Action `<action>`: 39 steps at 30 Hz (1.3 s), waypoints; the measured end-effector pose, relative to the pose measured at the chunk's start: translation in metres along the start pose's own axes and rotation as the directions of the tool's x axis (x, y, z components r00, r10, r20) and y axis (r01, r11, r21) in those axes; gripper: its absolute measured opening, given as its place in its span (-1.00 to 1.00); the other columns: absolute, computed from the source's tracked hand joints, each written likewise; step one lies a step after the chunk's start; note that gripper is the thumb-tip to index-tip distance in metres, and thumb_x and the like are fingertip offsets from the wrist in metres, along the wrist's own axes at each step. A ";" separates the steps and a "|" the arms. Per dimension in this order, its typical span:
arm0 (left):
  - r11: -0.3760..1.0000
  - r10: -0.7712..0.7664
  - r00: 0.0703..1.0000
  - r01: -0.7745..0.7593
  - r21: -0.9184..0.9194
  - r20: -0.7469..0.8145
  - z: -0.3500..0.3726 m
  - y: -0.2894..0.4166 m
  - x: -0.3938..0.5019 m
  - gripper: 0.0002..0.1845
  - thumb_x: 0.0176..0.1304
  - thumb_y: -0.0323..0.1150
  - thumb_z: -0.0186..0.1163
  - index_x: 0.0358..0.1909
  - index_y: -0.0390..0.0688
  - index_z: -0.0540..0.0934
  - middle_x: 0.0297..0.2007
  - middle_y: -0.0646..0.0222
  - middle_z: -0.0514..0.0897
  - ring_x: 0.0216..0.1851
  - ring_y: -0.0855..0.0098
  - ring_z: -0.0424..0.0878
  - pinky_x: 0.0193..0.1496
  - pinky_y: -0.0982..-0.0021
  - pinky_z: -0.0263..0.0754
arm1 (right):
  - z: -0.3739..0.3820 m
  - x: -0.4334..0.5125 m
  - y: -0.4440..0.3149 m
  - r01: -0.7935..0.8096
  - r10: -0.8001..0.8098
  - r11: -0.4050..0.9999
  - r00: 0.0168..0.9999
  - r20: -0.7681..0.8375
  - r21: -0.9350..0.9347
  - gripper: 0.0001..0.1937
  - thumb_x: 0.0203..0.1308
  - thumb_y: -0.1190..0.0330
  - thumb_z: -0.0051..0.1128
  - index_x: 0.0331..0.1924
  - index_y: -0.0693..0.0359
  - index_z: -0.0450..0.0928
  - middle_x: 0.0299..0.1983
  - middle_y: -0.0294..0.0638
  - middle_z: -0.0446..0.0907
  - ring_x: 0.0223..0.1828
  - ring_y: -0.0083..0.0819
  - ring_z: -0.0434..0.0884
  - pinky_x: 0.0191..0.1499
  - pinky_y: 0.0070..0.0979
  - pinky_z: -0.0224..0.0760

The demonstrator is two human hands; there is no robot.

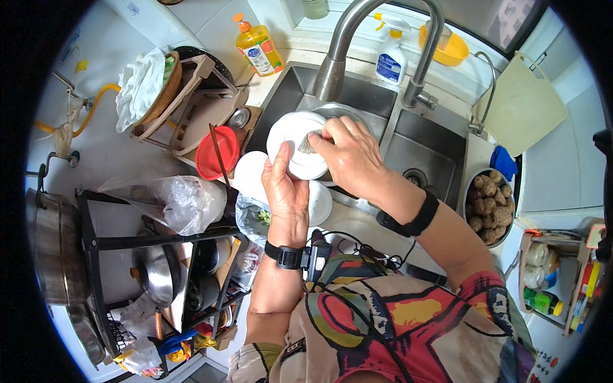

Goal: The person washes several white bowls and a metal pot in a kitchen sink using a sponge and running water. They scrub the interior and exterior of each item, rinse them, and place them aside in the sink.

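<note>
My left hand (285, 184) grips the lower rim of a round white dish (282, 129), tilted over the near edge of the left sink basin. My right hand (352, 153) presses a small greyish scrubbing pad (307, 145) against the inside of that dish. Behind the hands, a clear round bowl (342, 112) sits in the basin below the pull-down faucet head (329, 79). A white plate (251, 174) lies left of my left hand, and another white dish (320, 203) is at its right, on the counter.
At the left stand a red plastic bowl (210, 160), a wooden rack (206, 103) and a black shelf (158, 239) with pans. A yellow dish soap bottle (261, 52) and a spray bottle (391, 62) stand behind the sink. A metal bowl of potatoes or taro (489, 206) is at right.
</note>
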State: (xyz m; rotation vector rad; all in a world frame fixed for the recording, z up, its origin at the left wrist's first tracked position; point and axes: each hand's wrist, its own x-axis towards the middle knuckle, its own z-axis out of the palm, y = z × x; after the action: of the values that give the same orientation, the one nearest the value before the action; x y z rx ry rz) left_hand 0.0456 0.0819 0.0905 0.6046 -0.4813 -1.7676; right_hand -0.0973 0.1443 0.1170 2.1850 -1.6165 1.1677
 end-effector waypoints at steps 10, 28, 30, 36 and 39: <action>0.999 -0.043 0.999 0.043 -0.015 0.024 0.006 0.000 0.001 -0.67 0.29 -0.44 0.25 0.07 -0.24 0.53 0.00 0.21 0.66 0.05 0.30 0.64 0.20 0.21 0.53 | 0.004 0.014 0.013 -0.094 0.101 0.993 0.988 -0.113 0.066 -0.71 -0.02 0.55 0.24 -0.12 0.23 0.66 -0.32 -0.21 0.48 -0.24 -0.26 0.53 -0.18 -0.39 0.42; 0.993 -0.084 0.994 0.089 -0.076 0.074 0.001 -0.008 0.006 -0.58 0.44 -0.15 0.11 0.11 -0.28 0.49 0.04 0.22 0.63 0.07 0.29 0.61 0.21 0.19 0.50 | 0.033 0.017 -0.007 -0.198 0.199 0.980 0.978 -0.058 0.018 -0.61 0.29 0.23 0.10 0.18 0.03 0.52 0.28 -0.20 0.44 0.36 -0.17 0.32 0.36 -0.09 0.10; 0.997 -0.074 0.994 0.076 -0.026 0.076 0.000 -0.005 0.004 -0.55 0.43 -0.13 0.12 0.14 -0.29 0.48 0.09 0.21 0.62 0.12 0.26 0.60 0.23 0.17 0.49 | 0.040 0.014 0.005 -0.277 0.291 0.949 0.953 -0.081 0.149 -0.59 0.35 0.22 0.04 0.24 0.12 0.46 0.27 -0.10 0.43 0.34 -0.09 0.35 0.31 -0.18 0.25; 0.993 -0.101 0.993 0.105 0.054 -0.060 -0.002 -0.013 0.001 -0.44 0.43 0.02 0.06 0.25 -0.20 0.43 0.18 0.23 0.56 0.21 0.22 0.52 0.35 0.11 0.34 | 0.065 0.009 0.026 -0.592 0.737 0.472 0.672 0.076 0.653 -0.67 0.46 0.21 -0.10 0.05 0.26 0.56 -0.12 -0.01 0.64 -0.08 -0.23 0.64 0.02 -0.38 0.44; 0.996 -0.091 0.991 0.092 0.012 -0.097 -0.003 -0.021 0.002 -0.43 0.46 0.06 -0.03 0.26 -0.18 0.42 0.20 0.25 0.55 0.23 0.22 0.51 0.35 0.12 0.33 | 0.069 0.008 0.025 -0.522 0.861 -0.009 0.429 0.272 0.853 -0.65 0.47 0.18 -0.09 -0.19 0.29 0.62 -0.39 -0.24 0.64 -0.36 -0.49 0.59 -0.22 -0.46 0.46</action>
State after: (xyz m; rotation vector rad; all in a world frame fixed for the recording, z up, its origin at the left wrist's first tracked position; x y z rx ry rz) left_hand 0.0308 0.0851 0.0752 0.7302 -0.4067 -1.8132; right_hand -0.0849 0.0898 0.0685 0.8987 -2.3286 3.1085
